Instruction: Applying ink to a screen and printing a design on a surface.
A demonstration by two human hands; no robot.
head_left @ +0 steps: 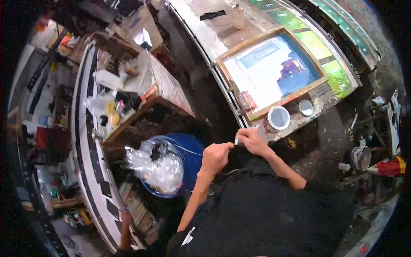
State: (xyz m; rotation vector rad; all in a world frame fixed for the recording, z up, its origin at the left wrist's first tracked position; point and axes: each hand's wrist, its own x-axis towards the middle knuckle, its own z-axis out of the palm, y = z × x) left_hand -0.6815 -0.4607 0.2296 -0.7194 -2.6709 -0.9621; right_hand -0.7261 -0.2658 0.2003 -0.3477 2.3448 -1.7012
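So, nearest first: a small, slim white object (236, 139) is pinched at the fingertips of the right hand (252, 142), right where the two hands almost meet. The left hand (215, 156) is curled tight just beside it, and what's tucked inside its fingers can't be told. Both are held close in front of the black cloth shirt (274, 210), presumably because something that tiny is best handled up close, with both sets of fingers.

By the left forearm, a round blue plastic barrel (193, 160) is stuffed with crumpled clear plastic film (169, 173) (probably parked there so scraps can be dropped in without a walk). A thin pale line is seen running from it toward the left hand, but whether the two are joined can't be made out.

Just past the right hand, a round tub with a white rim and grey top (279, 118) is set on the near end of the long, stained pale tabletop (195, 15), with a smaller white-rimmed tub (305, 107) beside it. Handy spot tbh, though any forward reach would be crowded by the bigger one. Behind them, a white-and-blue panel in a wooden frame (269, 70) is laid flat, taking up most of the width, and glossy green-and-yellow sheets (338, 78) are lined up along the far edge.

Over to the left, a pale wooden cabinet (167, 85) is topped with clutter, a white plastic bottle (108, 79) included.
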